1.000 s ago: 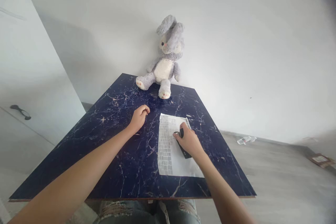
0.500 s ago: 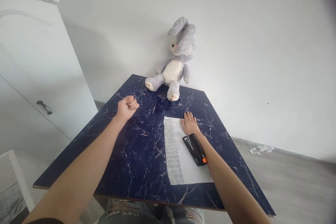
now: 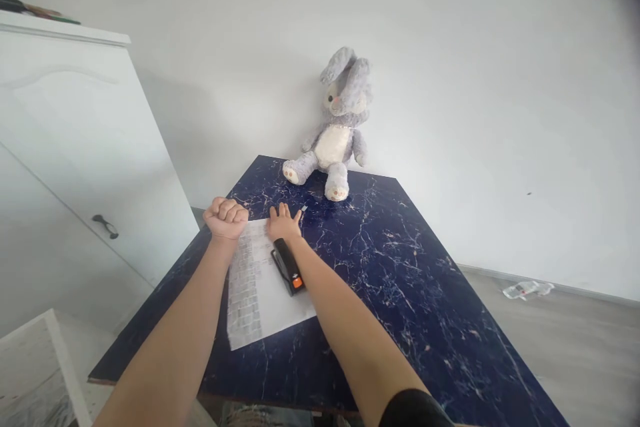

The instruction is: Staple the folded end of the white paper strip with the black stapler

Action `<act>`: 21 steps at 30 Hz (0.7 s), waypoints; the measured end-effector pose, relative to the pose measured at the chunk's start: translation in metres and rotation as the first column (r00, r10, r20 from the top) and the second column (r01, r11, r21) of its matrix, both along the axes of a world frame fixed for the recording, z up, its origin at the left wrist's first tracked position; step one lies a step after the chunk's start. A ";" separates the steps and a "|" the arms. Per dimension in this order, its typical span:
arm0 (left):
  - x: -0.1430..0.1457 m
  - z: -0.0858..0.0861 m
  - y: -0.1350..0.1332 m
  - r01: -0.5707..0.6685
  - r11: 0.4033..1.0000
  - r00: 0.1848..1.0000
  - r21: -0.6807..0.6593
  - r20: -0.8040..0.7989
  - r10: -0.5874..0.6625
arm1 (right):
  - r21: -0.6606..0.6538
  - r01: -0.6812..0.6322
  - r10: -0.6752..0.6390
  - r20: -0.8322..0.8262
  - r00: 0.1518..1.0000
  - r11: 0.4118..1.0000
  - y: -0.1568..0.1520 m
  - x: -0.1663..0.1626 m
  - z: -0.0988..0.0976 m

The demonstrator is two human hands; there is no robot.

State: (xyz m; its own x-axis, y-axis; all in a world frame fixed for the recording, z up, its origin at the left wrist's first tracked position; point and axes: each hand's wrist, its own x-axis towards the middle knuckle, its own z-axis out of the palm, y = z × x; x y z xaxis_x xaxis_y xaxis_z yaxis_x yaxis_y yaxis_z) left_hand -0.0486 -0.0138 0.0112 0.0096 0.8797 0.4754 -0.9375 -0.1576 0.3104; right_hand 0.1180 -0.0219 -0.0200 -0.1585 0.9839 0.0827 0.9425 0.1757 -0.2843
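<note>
My left hand [image 3: 226,217] is clenched in a fist by the far left corner of a printed paper sheet [image 3: 250,307]; whatever its fingers may enclose is hidden. My right hand [image 3: 284,221] lies flat and spread at the sheet's far edge, palm down. On the paper, against my right wrist, rests a black stapler [image 3: 289,268] with an orange part at its near end. A small silvery piece [image 3: 305,209], too small to name surely, lies just beyond the right fingertips. The sheet shows grey brick-like print along its left side.
A grey plush rabbit [image 3: 335,140] sits at the back of the dark blue marbled table [image 3: 390,293], against the wall. To the left stands a white cabinet [image 3: 75,133] with a dark handle. Clear plastic packaging [image 3: 527,289] lies on the floor at right.
My right hand, the sheet and the stapler have slid left across the table. The left fist has shifted slightly left and nearer. The small silvery piece now shows.
</note>
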 end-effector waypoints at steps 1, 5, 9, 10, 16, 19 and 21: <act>0.000 -0.001 0.000 0.012 1.000 1.000 0.025 -0.012 -0.012 | 0.006 0.016 -0.016 -0.006 1.000 1.000 0.002 -0.012 0.001; -0.001 -0.004 0.001 0.090 0.992 0.995 0.093 -0.043 -0.086 | 0.057 0.005 -0.003 -0.026 1.000 0.998 0.001 -0.027 0.006; 0.001 -0.007 0.002 0.129 0.990 0.988 0.055 -0.094 -0.123 | 0.088 0.191 -0.189 -0.031 0.981 0.978 -0.014 0.002 0.004; 0.002 -0.007 0.003 0.135 0.990 0.985 0.036 -0.114 -0.130 | 0.059 0.291 -0.289 -0.034 0.957 0.955 -0.017 0.010 0.003; 0.004 -0.007 0.003 0.074 0.997 0.991 0.002 -0.115 -0.073 | -0.072 0.258 -0.259 -0.005 0.966 0.963 -0.008 0.014 0.001; 0.005 -0.006 0.000 -0.036 0.998 0.985 -0.059 -0.170 0.026 | -0.073 0.015 -0.017 -0.025 1.000 0.997 0.005 -0.008 0.007; 0.004 -0.006 -0.002 -0.091 0.991 0.971 -0.094 -0.228 0.067 | -0.076 -0.046 0.044 -0.026 0.999 0.996 0.009 -0.022 0.011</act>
State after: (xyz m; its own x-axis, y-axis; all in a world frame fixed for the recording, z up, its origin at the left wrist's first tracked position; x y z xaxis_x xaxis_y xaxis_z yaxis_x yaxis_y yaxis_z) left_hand -0.0442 -0.0162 0.0049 0.0343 0.9260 0.3761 -0.8279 -0.1844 0.5297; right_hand 0.0961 -0.0126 -0.0094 -0.2017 0.9794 0.0117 0.9269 0.1947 -0.3210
